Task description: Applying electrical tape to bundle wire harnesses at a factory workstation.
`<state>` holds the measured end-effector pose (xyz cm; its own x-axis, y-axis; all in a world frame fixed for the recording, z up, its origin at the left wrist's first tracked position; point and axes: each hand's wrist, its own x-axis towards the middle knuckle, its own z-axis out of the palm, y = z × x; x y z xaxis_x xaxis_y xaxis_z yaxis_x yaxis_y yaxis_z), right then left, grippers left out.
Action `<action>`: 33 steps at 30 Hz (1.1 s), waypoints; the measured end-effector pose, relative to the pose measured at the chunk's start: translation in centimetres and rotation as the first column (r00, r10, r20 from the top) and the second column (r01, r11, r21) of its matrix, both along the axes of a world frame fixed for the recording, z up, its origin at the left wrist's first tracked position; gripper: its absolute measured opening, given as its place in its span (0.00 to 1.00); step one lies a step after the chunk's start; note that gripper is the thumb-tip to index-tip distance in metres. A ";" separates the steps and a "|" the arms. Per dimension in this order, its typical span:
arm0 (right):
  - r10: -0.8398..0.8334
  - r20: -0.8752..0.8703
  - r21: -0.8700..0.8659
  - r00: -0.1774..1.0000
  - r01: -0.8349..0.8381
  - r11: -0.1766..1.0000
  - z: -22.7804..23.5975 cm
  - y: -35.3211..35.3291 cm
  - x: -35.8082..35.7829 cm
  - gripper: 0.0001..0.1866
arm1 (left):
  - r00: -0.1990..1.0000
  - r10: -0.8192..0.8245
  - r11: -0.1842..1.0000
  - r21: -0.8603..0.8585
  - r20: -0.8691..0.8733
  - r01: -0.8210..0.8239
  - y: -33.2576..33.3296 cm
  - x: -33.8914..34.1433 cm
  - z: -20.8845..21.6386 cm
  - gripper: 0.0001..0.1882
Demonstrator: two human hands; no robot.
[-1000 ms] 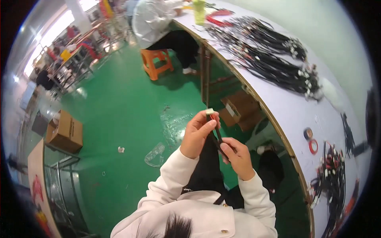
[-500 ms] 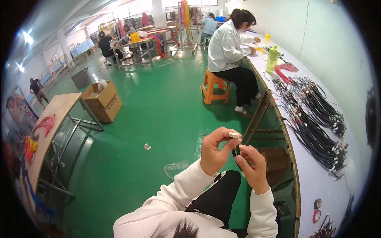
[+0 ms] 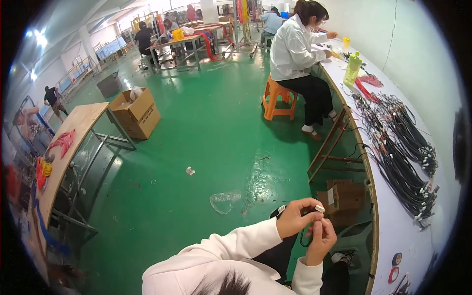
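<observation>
Your left hand [image 3: 296,219], the nearer, pinches a small white connector [image 3: 320,209] at its two o'clock, long axis tilting ten-to-four, while your right hand [image 3: 322,242] sits at the connector's six o'clock, grip unclear.

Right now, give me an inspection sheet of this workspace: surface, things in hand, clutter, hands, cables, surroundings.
Surface: white bench top along the person's right.
Things in hand: white connector; dark lead loops beside the right hand.
Clutter: black tape roll and red tape roll on the bench; clear plastic scrap on the floor.
Hands: left hand pinches the connector; right hand just below, grip unclear.
Cables: black cable bundles with white ends lie on the bench.
Surroundings: co-worker on an orange stool ahead; cardboard box on the green floor.
</observation>
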<state>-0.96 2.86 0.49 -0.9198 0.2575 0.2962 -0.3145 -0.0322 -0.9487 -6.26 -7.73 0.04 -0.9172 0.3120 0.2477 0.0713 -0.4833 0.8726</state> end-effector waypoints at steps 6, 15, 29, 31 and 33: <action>-0.175 0.021 0.012 0.984 0.175 0.985 -1.5 1.1 2.5 0.06 | 0.966 -0.152 0.988 0.067 0.208 0.140 2.9 1.7 -0.3 0.08; -0.200 0.092 0.018 0.976 0.199 0.980 -1.7 2.7 4.4 0.09 | 0.996 -0.091 0.986 -0.142 0.003 0.090 4.6 3.0 -0.6 0.07; -0.189 0.096 0.132 0.977 0.176 0.976 -3.0 4.2 4.8 0.09 | 0.987 -0.137 0.981 -0.124 0.088 0.147 5.1 2.5 -1.2 0.06; -0.194 0.091 0.103 0.977 0.184 0.977 -3.4 4.3 4.9 0.09 | 0.959 -0.259 0.955 -0.119 0.112 0.272 4.8 2.2 -1.0 0.10; -0.201 0.087 0.075 0.976 0.195 0.978 -3.5 4.2 4.8 0.09 | 0.981 -0.196 0.974 -0.114 -0.006 0.194 5.0 2.0 -0.1 0.10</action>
